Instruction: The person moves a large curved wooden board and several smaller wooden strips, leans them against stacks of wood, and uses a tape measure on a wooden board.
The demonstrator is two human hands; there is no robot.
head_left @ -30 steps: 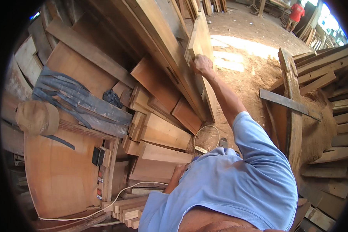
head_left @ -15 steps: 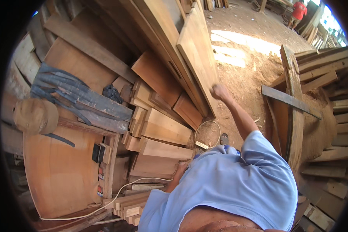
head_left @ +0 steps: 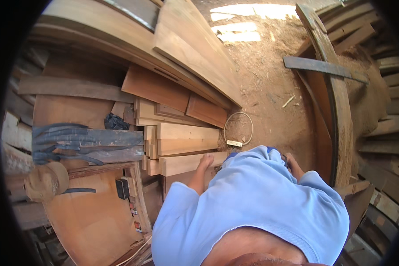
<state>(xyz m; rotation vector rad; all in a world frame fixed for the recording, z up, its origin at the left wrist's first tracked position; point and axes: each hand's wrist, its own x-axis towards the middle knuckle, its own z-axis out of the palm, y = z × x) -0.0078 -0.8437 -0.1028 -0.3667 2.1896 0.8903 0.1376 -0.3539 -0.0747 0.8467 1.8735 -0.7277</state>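
Observation:
My left hand (head_left: 205, 161) hangs beside the stacked pale boards, close to the end of the nearest light board (head_left: 179, 164). Its fingers look curled in, with nothing visible in them; contact with the board cannot be made out. By my right side, my right hand (head_left: 291, 160) is low and partly covered by my shirt, so its fingers are hard to read. Ahead to the left, a wide light wooden panel (head_left: 195, 48) leans against a longer door-like panel (head_left: 97, 33), apart from both hands.
A looped cable with a white power strip (head_left: 234, 143) lies on the dusty floor (head_left: 266, 97) ahead of me. On the right stands an upright timber beam (head_left: 339, 111) crossed by a dark plank (head_left: 325, 67). A brown panel (head_left: 95, 213) and dark rubber strips (head_left: 62, 137) are at left.
My right hand has left the edge of the leaning panel and come down to my right side. My left hand has shifted forward slightly along the boards. The view has turned and tilted downward.

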